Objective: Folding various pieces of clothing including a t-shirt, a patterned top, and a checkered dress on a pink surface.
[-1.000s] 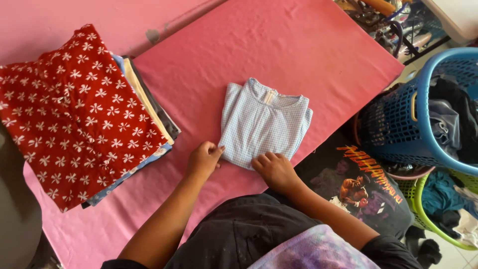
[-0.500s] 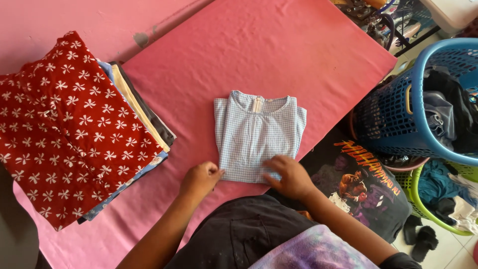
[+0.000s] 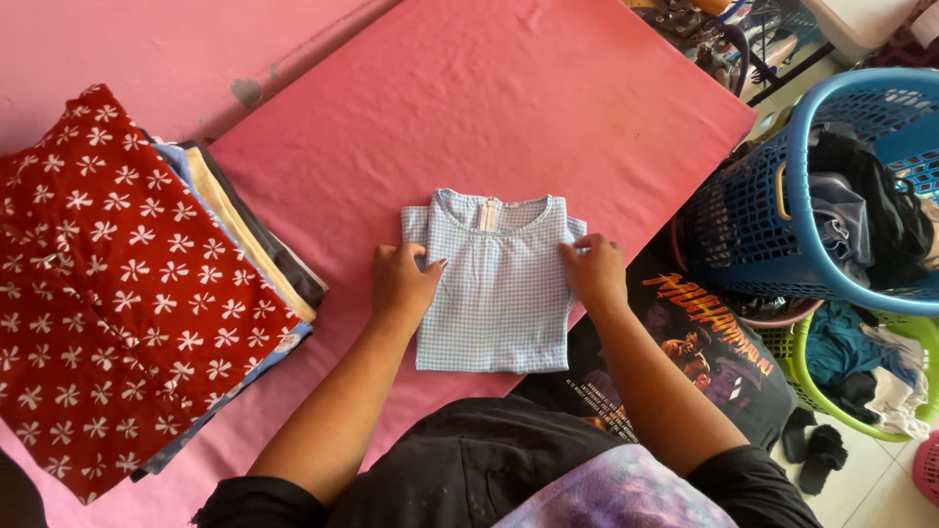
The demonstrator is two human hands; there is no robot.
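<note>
Both hands moved up from hem to mid-sides of folded blue checked top (image 3: 494, 284): left hand (image 3: 403, 282) and right hand (image 3: 594, 270) press flat, fingers open.

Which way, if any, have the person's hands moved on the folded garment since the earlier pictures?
Yes. The left hand and right hand moved from the blue checked garment's near hem up its sides toward the neckline.

Red floral cloth (image 3: 117, 293) hides stack beneath; blue basket (image 3: 753, 225) cut off right.
</note>
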